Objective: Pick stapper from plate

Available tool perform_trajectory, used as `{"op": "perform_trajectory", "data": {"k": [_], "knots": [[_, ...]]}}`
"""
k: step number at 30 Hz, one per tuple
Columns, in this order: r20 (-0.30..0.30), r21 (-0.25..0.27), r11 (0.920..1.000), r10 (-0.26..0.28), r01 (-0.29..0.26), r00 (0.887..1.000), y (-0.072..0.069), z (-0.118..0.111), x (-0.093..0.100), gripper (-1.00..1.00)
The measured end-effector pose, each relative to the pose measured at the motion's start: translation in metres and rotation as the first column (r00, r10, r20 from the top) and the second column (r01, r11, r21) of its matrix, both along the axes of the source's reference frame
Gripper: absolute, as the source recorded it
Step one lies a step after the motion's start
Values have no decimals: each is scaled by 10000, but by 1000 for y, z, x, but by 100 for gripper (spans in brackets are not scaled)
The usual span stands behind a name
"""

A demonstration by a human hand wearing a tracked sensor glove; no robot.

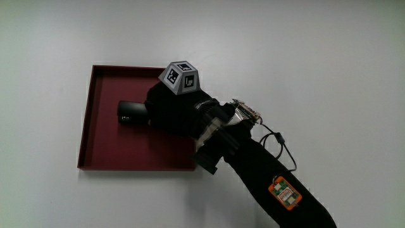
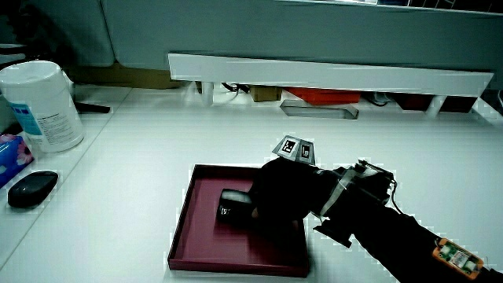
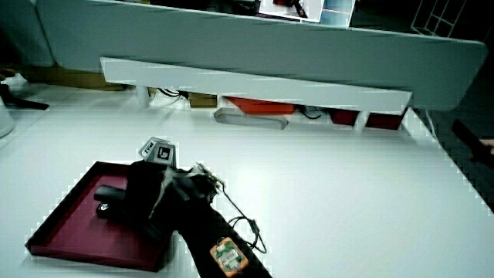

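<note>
A dark red square plate [image 1: 95, 126] lies on the white table, also seen in both side views [image 2: 236, 263] [image 3: 77, 247]. On it lies a black stapler [image 1: 131, 113]; only one end sticks out from under the hand in both side views [image 2: 234, 206] [image 3: 109, 202]. The black-gloved hand [image 1: 174, 114] rests low over the plate's middle, its fingers curled around the stapler's hidden end. The patterned cube [image 1: 180, 77] sits on the hand's back. The forearm runs from the plate's nearer corner toward the person. The stapler still touches the plate.
A white tub [image 2: 43, 106], a blue packet [image 2: 12, 153] and a black mouse [image 2: 31, 189] stand at the table's edge, away from the plate. A low white partition [image 2: 330, 75] [image 3: 255, 81] closes the table, with clutter under it.
</note>
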State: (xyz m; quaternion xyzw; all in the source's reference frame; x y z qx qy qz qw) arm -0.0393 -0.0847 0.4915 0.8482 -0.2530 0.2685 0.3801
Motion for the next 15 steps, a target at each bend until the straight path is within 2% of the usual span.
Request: {"op": "perform_trajectory", "data": {"k": [1,2,6,9,11,14,15], "knots": [[235,8,10000,-38,38,9997,0,-7,2,100],[52,85,10000,49,-49,10000,-2,-5,3,100],[235,436,9990,31,-41,9997,-8,-26,13,100],[198,779,9967,226,-241,9995,-13,-41,22,100],[379,710,9970,285,-311,9989,-16,-51,30,100],[116,1027,9940,376,-386,9992,-21,-61,41,100],[260,1111,9923,527,-553,9983,-22,-69,46,100]]}}
